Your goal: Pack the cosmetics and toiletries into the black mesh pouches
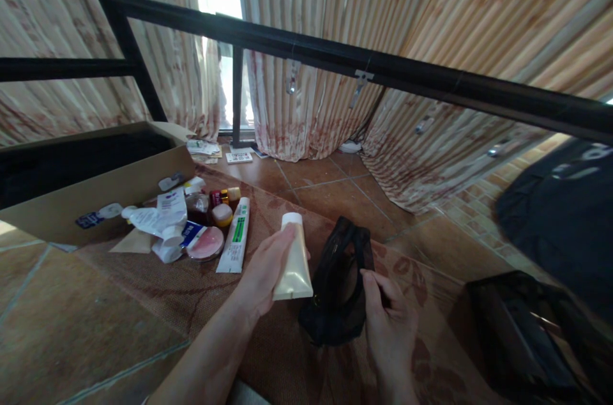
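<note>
My left hand (pixel 268 264) is wrapped round a pale gold squeeze tube (pixel 297 264) with a white cap, its cap end pointing away from me. Just right of the tube, a small black mesh pouch (pixel 330 315) gapes at the top. The thumb and fingers of my right hand (pixel 390 322) pinch the pouch's right rim. To the left lies a white and green tube (pixel 235 236), close to a pink round compact (pixel 205 243) and a pile of white tubes (pixel 165 216) and small jars.
A long cardboard box (pixel 105 191) with dark contents stands at the left. Another black bag (pixel 536 335) lies at the lower right, below a dark fabric item (pixel 565 220). A black metal rail (pixel 325 50) crosses before the curtains (pixel 297 111). Papers (pixel 238 156) lie on the tiles.
</note>
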The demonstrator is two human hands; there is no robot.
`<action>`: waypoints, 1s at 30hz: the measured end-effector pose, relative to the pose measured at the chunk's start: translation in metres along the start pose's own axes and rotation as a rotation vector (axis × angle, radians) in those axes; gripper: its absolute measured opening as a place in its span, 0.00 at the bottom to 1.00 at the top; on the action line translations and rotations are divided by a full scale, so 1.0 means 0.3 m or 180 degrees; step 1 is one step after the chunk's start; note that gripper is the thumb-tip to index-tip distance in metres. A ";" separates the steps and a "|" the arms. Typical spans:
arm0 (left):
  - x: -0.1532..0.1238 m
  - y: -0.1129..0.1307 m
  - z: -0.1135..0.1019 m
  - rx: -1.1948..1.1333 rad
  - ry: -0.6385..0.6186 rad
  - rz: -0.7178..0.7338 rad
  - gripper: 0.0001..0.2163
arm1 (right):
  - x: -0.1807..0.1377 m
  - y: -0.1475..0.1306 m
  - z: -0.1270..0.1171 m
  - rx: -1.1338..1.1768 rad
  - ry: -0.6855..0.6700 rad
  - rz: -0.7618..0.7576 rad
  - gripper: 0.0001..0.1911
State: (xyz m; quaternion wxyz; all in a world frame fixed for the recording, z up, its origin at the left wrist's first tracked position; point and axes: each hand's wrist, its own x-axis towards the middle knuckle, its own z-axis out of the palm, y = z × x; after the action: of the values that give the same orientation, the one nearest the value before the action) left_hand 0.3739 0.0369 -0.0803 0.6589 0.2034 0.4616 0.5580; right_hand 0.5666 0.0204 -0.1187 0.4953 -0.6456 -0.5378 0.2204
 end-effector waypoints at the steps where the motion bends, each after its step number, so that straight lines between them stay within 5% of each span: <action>1: 0.003 0.000 -0.001 -0.0024 0.0042 -0.0063 0.20 | 0.000 -0.001 0.000 0.0003 0.0004 -0.0011 0.16; 30: 0.000 0.016 0.012 -0.0296 0.0193 -0.0336 0.19 | -0.001 -0.002 0.002 0.0062 0.0056 -0.0154 0.16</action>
State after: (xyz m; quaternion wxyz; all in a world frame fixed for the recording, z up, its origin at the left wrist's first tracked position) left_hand 0.3742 0.0392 -0.0746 0.6819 0.1309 0.4649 0.5492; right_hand 0.5657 0.0203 -0.1185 0.5116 -0.6294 -0.5467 0.2079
